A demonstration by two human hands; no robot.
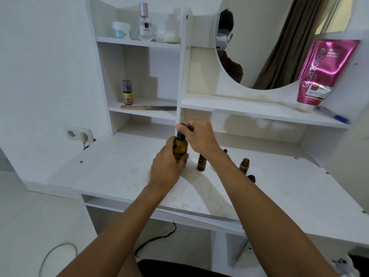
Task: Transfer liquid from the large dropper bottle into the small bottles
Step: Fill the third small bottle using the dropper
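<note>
A white worktop [119,172] with shelves and a round mirror [279,47] above it carried the bottles. The large amber dropper bottle [180,149] stood upright near the worktop's middle. The left hand [166,168] was wrapped around its body, fingers closed on the glass. The right hand [196,136] sat over the bottle's top, its fingers pinched narrowly on the black dropper cap [180,134]. Just right of the large bottle stood 1 small amber bottle [201,162], and further right a 2nd small bottle [244,165], its mouth open. A small black cap [252,178] lay just beside that 2nd bottle. A pink tube [323,76] leaned on the shelf well right of the large bottle.
</note>
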